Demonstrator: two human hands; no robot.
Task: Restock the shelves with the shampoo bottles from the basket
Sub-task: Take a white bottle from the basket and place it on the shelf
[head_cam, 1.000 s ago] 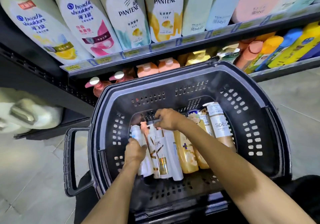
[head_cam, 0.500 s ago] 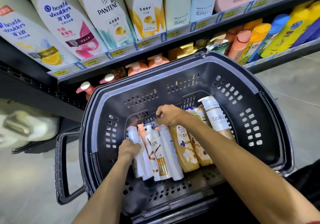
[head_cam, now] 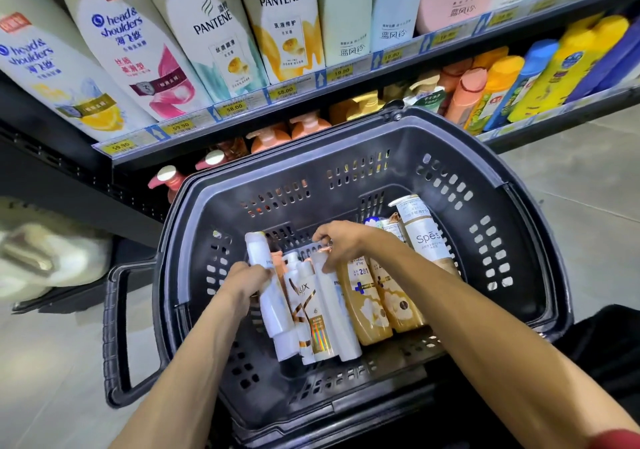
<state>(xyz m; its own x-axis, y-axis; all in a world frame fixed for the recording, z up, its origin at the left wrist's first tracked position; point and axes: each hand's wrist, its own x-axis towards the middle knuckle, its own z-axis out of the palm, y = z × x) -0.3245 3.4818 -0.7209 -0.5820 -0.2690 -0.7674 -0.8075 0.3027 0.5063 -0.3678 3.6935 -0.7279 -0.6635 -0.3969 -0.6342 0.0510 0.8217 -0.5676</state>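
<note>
Basket [head_cam: 398, 178], below shelf [head_cam: 346, 77]: bottles [head_cam: 363, 306] lie flat, side by side, caps toward the shelf, probably for easy picking. Left hand [head_cam: 247, 280]: fingers curled round end white bottle [head_cam: 273, 296]. Right hand [head_cam: 341, 244]: fingers clamped on second white bottle [head_cam: 334, 306] at its cap, apparently one per hand.

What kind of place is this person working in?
Probably a supermarket's hair-care aisle: shelves stocked with Pantene bottles and Head & Shoulders bottles, yellow price tags along their front edge, and a black shopping basket holding shampoo bottles.
</note>
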